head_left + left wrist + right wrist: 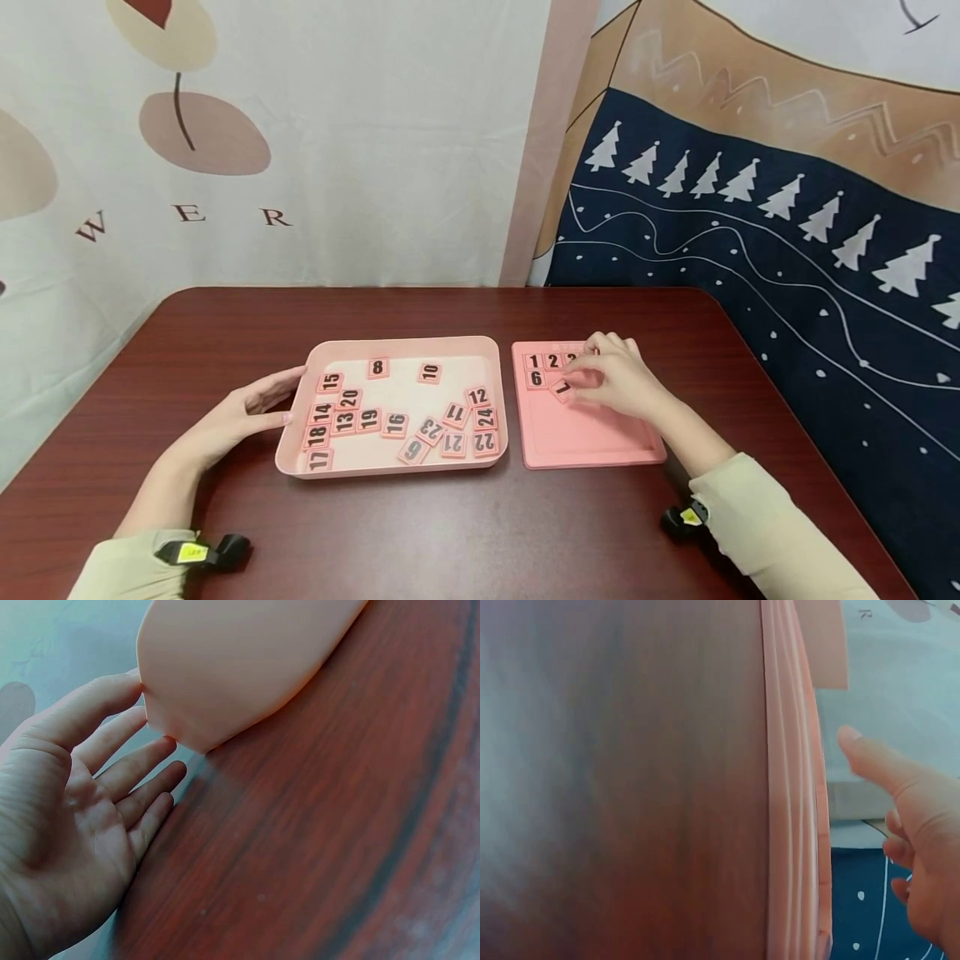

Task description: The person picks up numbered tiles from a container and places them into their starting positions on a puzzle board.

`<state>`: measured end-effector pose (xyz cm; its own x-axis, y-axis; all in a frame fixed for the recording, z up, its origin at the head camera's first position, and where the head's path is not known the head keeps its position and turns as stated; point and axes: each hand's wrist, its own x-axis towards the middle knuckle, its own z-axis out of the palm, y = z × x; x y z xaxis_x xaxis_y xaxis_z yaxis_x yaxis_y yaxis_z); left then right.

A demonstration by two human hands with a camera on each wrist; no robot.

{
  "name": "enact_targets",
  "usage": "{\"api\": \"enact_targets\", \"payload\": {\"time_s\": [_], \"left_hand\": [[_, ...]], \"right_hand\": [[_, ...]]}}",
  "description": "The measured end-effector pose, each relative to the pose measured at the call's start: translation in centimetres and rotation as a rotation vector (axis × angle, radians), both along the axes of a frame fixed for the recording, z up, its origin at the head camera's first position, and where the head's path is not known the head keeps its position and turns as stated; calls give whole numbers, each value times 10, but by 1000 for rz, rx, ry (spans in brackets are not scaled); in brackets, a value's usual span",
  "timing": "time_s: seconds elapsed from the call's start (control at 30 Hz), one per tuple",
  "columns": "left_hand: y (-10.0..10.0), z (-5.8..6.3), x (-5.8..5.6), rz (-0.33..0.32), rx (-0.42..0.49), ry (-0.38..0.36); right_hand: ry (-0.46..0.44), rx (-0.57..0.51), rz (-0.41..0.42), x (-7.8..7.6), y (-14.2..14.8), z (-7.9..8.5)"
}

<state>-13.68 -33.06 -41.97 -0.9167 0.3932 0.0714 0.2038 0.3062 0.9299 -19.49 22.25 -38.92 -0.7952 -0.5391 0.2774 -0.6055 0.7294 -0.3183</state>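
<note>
Well, on the table [480, 533] the left hand [242, 412] is touching the side of the tray [412, 347] with extended fingers, seemingly steadying it; the left wrist view is showing the palm, which the head view is hiding. Number tiles [368, 419] are lying spread inside, probably for easy picking. Just right, over the board [588, 437], the right hand [618, 381] is pinching the slanted 7 tile [561, 390] beside the 6 tile [536, 379], apparently for fine control (the right wrist view is missing the tile but revealing the board's ridged side). Behind, printed cloth [390, 175] is hanging.
</note>
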Motion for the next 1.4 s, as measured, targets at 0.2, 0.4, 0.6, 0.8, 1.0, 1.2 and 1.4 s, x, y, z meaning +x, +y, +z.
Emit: {"api": "enact_targets", "payload": {"time_s": [0.2,0.4,0.6,0.8,1.0,1.2,1.4], "left_hand": [[0,2,1,2,-4,-4],[2,4,2,-1,-6,-5],[2,4,2,1,-3,-7],[1,3,2,2,-3,-5],[1,3,2,5,-5,-8],[1,3,1,9,-9,-4],[1,4,2,13,-10,-13]], "right_hand": [[34,12,-115,9,-4,-9],[38,8,-189,12,-7,-17],[43,-1,-196,12,-10,-18],[66,11,-152,6,-9,-17],[50,11,-95,0,-7,-15],[37,-14,-80,0,-7,-14],[57,-17,-72,1,-9,-14]]}}
